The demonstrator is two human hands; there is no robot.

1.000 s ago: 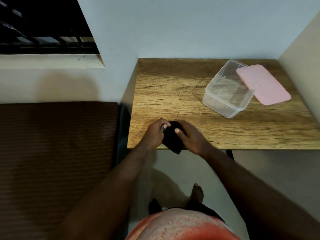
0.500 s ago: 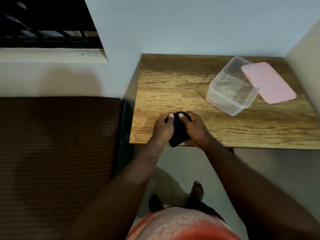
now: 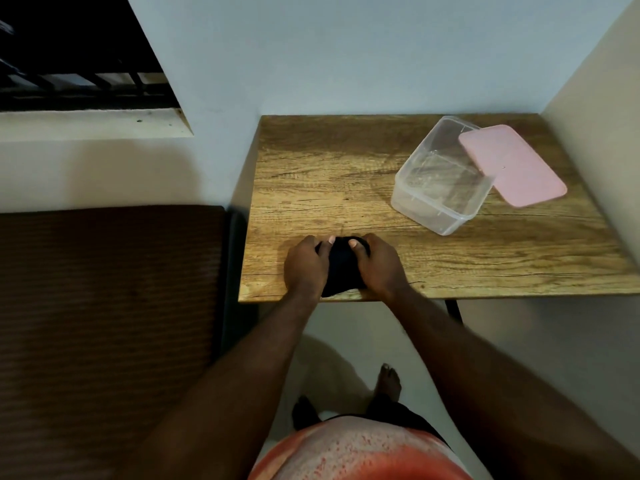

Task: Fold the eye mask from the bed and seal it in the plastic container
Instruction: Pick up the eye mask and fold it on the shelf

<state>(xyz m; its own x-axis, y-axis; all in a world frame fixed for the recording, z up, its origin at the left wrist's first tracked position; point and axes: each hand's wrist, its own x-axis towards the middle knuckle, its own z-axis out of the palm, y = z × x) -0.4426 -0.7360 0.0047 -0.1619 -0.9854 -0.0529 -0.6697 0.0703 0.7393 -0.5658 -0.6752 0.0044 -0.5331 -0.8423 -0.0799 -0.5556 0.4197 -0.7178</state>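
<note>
My left hand (image 3: 304,263) and my right hand (image 3: 379,263) are close together, both clamped on the black eye mask (image 3: 341,268), one on each side of it. My thumbs press on its top and the other fingers curl around the sides. The mask is a small dark bundle between my palms, and I judge it is folded or nearly folded, but I cannot see the layers because my hands cover most of it. It lies on the wooden counter (image 3: 329,188), just at the near edge, and its lower corner seems to hang a little over that edge.

The clear plastic container (image 3: 440,192) stands open further along the counter to my right, well apart from the mask. The pink lid (image 3: 512,164) leans with one side on the container's rim and the other side on the counter. The bed (image 3: 104,306) is on my left, beside the counter.

What can go wrong from here: the fabric is soft, so the fold may spring open when I lift it with a loose grip. Because the mask is so near the edge, it can also slip down to the floor. When I reach for the container, I may knock the leaning lid.
</note>
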